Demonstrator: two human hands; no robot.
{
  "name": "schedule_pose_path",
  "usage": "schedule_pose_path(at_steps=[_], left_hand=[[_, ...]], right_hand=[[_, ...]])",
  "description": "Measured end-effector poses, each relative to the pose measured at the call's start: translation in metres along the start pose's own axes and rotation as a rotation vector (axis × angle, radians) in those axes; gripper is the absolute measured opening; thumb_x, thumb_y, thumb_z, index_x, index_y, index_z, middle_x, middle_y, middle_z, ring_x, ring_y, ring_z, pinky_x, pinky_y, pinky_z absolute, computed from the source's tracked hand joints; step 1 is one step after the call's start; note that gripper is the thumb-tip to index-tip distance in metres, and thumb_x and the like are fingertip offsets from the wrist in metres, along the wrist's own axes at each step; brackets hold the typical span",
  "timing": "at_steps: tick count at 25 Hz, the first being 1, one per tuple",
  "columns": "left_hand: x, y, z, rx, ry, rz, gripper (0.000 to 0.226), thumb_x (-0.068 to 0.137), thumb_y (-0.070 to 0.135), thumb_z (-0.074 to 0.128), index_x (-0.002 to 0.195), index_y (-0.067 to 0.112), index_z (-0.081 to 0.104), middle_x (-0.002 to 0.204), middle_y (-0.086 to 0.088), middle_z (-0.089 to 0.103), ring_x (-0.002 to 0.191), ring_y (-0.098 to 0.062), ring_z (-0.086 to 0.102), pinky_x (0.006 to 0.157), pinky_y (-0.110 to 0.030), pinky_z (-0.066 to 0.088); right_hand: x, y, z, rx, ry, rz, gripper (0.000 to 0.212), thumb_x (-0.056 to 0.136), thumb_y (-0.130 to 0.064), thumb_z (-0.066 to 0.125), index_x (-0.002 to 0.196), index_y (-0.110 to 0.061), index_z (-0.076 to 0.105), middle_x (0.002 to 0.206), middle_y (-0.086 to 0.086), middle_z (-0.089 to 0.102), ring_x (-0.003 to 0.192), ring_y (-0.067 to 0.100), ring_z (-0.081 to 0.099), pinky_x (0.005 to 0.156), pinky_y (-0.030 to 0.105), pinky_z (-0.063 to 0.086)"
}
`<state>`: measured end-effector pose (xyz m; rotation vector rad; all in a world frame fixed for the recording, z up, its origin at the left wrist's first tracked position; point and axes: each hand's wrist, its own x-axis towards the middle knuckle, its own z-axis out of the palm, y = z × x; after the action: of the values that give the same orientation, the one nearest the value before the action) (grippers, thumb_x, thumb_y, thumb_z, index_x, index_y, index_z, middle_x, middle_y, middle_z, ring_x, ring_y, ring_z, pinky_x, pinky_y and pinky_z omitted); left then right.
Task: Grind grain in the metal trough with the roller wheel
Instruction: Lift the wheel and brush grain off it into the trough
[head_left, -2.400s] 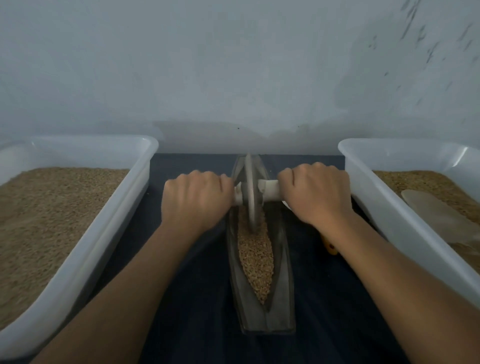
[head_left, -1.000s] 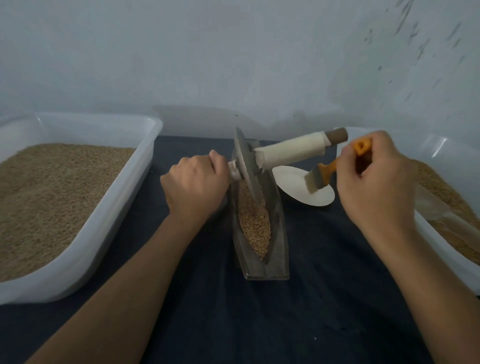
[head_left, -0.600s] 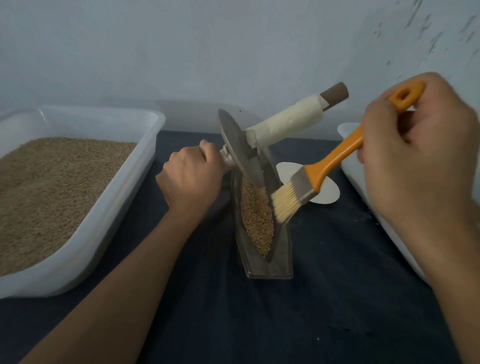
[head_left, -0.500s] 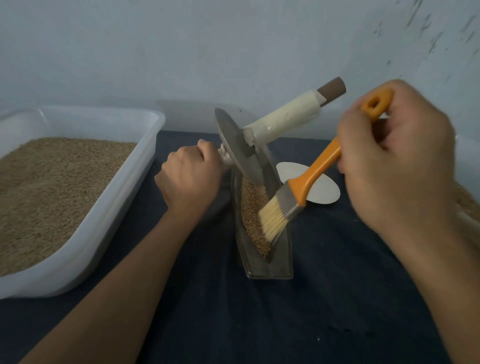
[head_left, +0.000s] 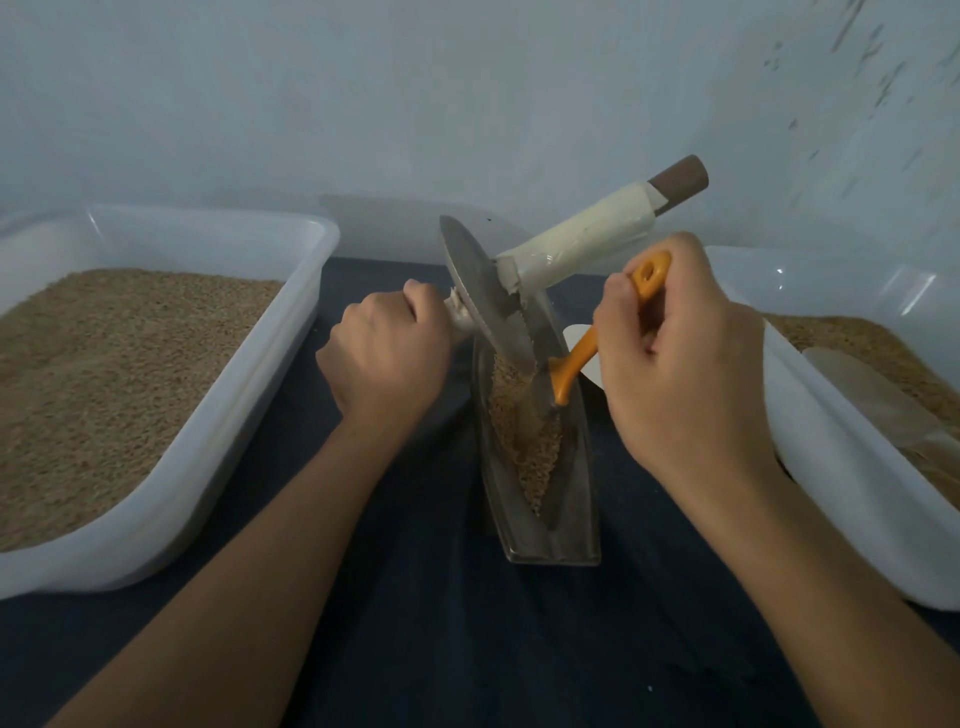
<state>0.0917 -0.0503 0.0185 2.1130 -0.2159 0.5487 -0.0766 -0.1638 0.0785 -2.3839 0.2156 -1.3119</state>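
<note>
- The person shows only as two bare forearms and two hands, entering from the lower edge of the head view.
- The left hand (head_left: 387, 358) wears nothing: no ring, glove or band shows on the visible knuckles and back of the hand.
- The right hand (head_left: 680, 374) is likewise bare, with no ring or watch in sight.
- No sleeve reaches either forearm; both are uncovered as far as the frame's edge.
- Short, plain fingernails show on the right hand's curled fingers (head_left: 618, 306); the wrists carry no strap.
</note>
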Motion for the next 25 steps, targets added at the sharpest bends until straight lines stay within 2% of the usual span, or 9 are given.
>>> schedule_pose_path(at_steps=[4,6,9,12,14,16,19,21,25], left_hand=[[0.001,0.000,0.000,0.000,0.001,-0.016,0.055,0.095,0.040,0.032,0.049,0.014,0.046,0.052,-0.001,0.049,0.053,-0.018,0.049,0.055,-0.030,0.025],[0.001,0.000,-0.001,-0.004,0.002,-0.015,0.055,0.095,0.040,0.032,0.049,0.014,0.045,0.052,0.000,0.049,0.052,-0.018,0.049,0.055,-0.030,0.025],[0.000,0.001,-0.002,-0.006,0.005,-0.013,0.056,0.097,0.040,0.034,0.049,0.015,0.047,0.051,0.000,0.049,0.050,-0.016,0.049,0.055,-0.029,0.025],[0.000,0.001,-0.003,-0.016,-0.011,-0.010,0.056,0.097,0.039,0.033,0.050,0.013,0.047,0.053,-0.002,0.051,0.054,-0.022,0.052,0.057,-0.032,0.030],[0.000,0.001,-0.004,-0.012,-0.015,-0.009,0.055,0.097,0.040,0.033,0.051,0.013,0.048,0.055,-0.003,0.053,0.056,-0.024,0.053,0.059,-0.034,0.033],[0.000,0.001,-0.004,-0.014,-0.013,-0.009,0.054,0.096,0.040,0.032,0.051,0.014,0.046,0.055,-0.003,0.053,0.057,-0.025,0.053,0.060,-0.035,0.034],[0.000,0.001,-0.004,-0.021,-0.012,-0.007,0.054,0.096,0.041,0.032,0.050,0.015,0.047,0.055,-0.003,0.053,0.057,-0.025,0.054,0.061,-0.036,0.036],[0.000,0.001,-0.002,-0.030,-0.003,-0.007,0.055,0.096,0.041,0.032,0.051,0.013,0.049,0.053,-0.002,0.053,0.054,-0.023,0.054,0.060,-0.035,0.037],[-0.003,0.002,-0.002,-0.020,-0.019,0.003,0.056,0.096,0.042,0.032,0.050,0.013,0.048,0.054,-0.003,0.054,0.055,-0.023,0.055,0.060,-0.035,0.038]], right_hand=[[0.008,-0.007,-0.026,0.005,0.092,-0.056,0.021,0.108,-0.021,0.049,0.090,-0.011,0.048,0.059,-0.007,0.043,0.056,0.014,0.054,0.046,0.019,0.037],[0.012,-0.015,-0.038,0.022,0.084,-0.087,0.022,0.107,-0.021,0.048,0.088,-0.011,0.048,0.059,-0.005,0.044,0.056,0.019,0.053,0.046,0.023,0.037],[0.006,-0.022,-0.032,0.046,-0.023,-0.120,0.025,0.105,-0.019,0.051,0.081,-0.014,0.046,0.053,-0.005,0.040,0.051,0.015,0.051,0.041,0.016,0.034],[-0.003,-0.014,-0.009,-0.032,-0.095,-0.100,0.023,0.107,-0.023,0.051,0.086,-0.015,0.046,0.054,-0.010,0.038,0.054,0.014,0.054,0.042,0.021,0.037],[-0.004,-0.006,0.003,-0.042,-0.099,-0.047,0.019,0.109,-0.026,0.050,0.092,-0.017,0.047,0.058,-0.011,0.041,0.056,0.012,0.055,0.044,0.023,0.040],[-0.003,0.000,0.006,-0.017,-0.072,-0.022,0.018,0.109,-0.025,0.049,0.094,-0.016,0.048,0.060,-0.011,0.042,0.055,0.010,0.054,0.045,0.019,0.038],[-0.001,-0.001,-0.012,0.015,0.027,-0.060,0.018,0.110,-0.021,0.049,0.093,-0.014,0.048,0.060,-0.011,0.043,0.056,0.007,0.054,0.046,0.014,0.037],[0.000,-0.006,-0.026,0.032,0.063,-0.111,0.019,0.110,-0.021,0.049,0.092,-0.015,0.048,0.060,-0.009,0.045,0.056,0.012,0.055,0.045,0.018,0.038],[-0.006,-0.011,-0.017,0.042,-0.060,-0.100,0.023,0.109,-0.022,0.049,0.087,-0.018,0.048,0.054,-0.010,0.040,0.050,0.011,0.052,0.041,0.014,0.033]])
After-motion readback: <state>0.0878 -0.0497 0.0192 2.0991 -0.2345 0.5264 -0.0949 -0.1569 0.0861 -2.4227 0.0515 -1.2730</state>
